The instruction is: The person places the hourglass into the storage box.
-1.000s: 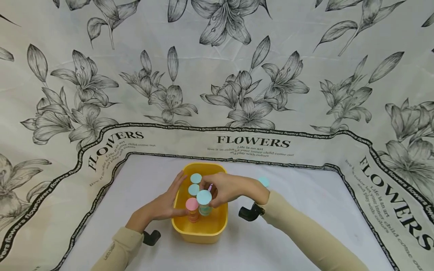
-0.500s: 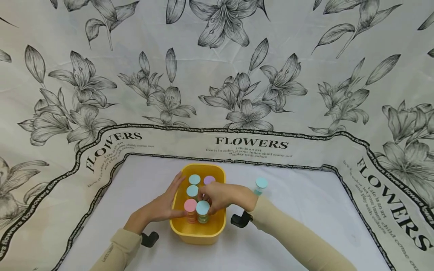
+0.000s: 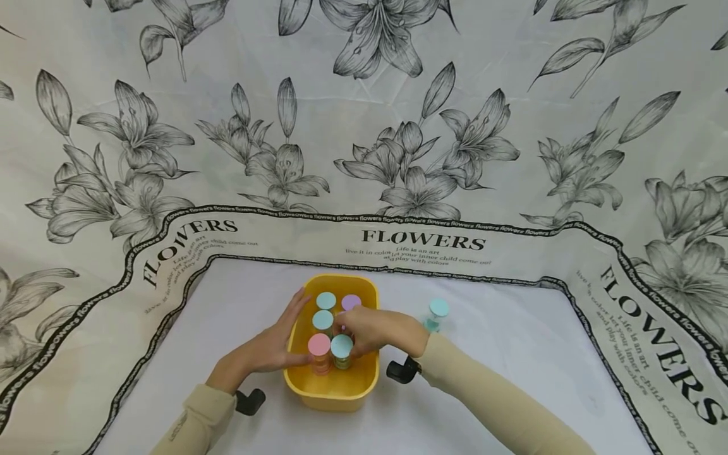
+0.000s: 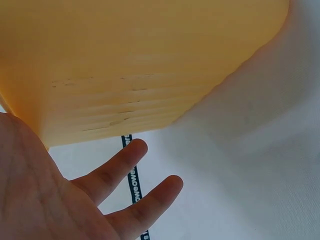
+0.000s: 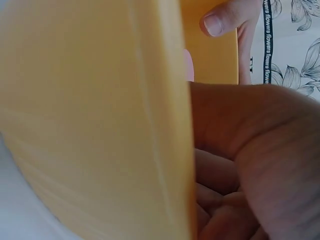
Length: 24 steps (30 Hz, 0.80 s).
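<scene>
A yellow bin (image 3: 332, 404) holds several small see-through cylinders with round coloured caps. My right hand (image 3: 370, 327) reaches inside and pinches a blue-capped cylinder (image 3: 342, 347) from its right side. Just left of that stands a pink-capped cylinder (image 3: 320, 345). Behind are two more blue caps and a purple-capped cylinder (image 3: 351, 303), which the right hand partly covers. My left hand (image 3: 266, 344) grips the bin's left side, its thumb (image 5: 220, 22) over the rim. In the left wrist view two straight fingers (image 4: 150, 202) spread outside the wall. The right fingertips are hidden behind the bin wall in the right wrist view.
Another blue-capped cylinder (image 3: 438, 309) stands on the white tabletop (image 3: 500, 354), right of the bin and beyond the right wrist. Flower-printed cloth (image 3: 423, 243) rises as a wall at the back and both sides.
The right hand has lowered the blue-capped cylinder into the bin beside the pink one, then shifted it slightly right. The purple cap has come into fuller view. The left hand stays at the bin.
</scene>
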### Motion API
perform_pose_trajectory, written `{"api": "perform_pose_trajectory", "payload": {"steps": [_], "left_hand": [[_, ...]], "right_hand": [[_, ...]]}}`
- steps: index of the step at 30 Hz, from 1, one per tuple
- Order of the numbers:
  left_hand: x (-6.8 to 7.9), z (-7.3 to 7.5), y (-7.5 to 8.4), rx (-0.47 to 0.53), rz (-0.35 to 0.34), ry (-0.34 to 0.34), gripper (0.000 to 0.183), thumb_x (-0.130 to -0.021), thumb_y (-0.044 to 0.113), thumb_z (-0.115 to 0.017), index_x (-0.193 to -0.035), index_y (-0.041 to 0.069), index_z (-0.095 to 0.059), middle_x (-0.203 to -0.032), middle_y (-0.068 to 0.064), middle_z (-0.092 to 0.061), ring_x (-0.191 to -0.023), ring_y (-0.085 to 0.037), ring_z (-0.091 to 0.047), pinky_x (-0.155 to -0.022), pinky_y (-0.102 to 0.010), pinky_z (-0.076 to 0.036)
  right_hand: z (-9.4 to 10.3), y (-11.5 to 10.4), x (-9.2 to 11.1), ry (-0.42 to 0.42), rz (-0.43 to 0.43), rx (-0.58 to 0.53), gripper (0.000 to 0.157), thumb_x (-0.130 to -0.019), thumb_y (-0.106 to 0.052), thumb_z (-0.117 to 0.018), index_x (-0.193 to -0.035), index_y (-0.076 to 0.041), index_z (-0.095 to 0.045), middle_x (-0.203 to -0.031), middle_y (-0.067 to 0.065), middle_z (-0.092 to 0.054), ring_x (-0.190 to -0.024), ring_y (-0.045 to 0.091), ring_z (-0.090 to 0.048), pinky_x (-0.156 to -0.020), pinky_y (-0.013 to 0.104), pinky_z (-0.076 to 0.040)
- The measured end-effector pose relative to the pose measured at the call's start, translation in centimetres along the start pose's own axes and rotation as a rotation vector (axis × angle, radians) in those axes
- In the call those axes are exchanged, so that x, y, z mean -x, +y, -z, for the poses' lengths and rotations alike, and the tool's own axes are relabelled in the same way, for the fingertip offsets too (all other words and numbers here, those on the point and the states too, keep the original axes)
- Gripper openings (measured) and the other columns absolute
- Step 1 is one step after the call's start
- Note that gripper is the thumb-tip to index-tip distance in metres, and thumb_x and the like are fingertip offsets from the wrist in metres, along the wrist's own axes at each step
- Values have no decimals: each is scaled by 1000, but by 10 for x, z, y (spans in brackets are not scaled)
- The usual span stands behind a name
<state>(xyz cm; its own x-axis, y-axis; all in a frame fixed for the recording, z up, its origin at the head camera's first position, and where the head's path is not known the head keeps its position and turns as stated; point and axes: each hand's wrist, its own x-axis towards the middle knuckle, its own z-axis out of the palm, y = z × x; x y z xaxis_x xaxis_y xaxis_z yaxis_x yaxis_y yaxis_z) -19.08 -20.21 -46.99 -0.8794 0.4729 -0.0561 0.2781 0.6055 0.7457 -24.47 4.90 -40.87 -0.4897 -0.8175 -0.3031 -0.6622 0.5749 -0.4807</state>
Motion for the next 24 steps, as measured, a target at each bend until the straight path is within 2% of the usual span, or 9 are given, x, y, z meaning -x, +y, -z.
{"api": "perform_pose_trajectory", "payload": {"steps": [10, 18, 24], "left_hand": [[0, 0, 0, 0, 20, -17, 114, -83, 49, -76, -166, 21, -3, -174, -1, 13, -156, -46, -20, -114, -73, -32], [-2, 1, 1, -2, 19, -23, 114, -84, 44, -76, -166, 19, -3, -174, -4, 13, -155, -47, -21, -114, -73, -32], [-1, 1, 1, -5, 22, -35, 113, -85, 46, -76, -166, 19, -3, -174, -3, 16, -158, -44, -16, -117, -71, -29]], "right_hand": [[-1, -3, 1, 49, -62, 37, 32, -78, -14, -89, -101, -7, -68, -84, -1, -66, -71, 6, -54, -63, 15, -50], [-1, -3, 0, 46, -83, 46, 33, -79, -14, -89, -104, -5, -69, -88, 1, -68, -73, 6, -55, -65, 15, -52], [-2, -5, 0, 47, -103, 61, 33, -80, -14, -88, -106, -5, -69, -91, 1, -69, -75, 7, -57, -68, 15, -53]]}}
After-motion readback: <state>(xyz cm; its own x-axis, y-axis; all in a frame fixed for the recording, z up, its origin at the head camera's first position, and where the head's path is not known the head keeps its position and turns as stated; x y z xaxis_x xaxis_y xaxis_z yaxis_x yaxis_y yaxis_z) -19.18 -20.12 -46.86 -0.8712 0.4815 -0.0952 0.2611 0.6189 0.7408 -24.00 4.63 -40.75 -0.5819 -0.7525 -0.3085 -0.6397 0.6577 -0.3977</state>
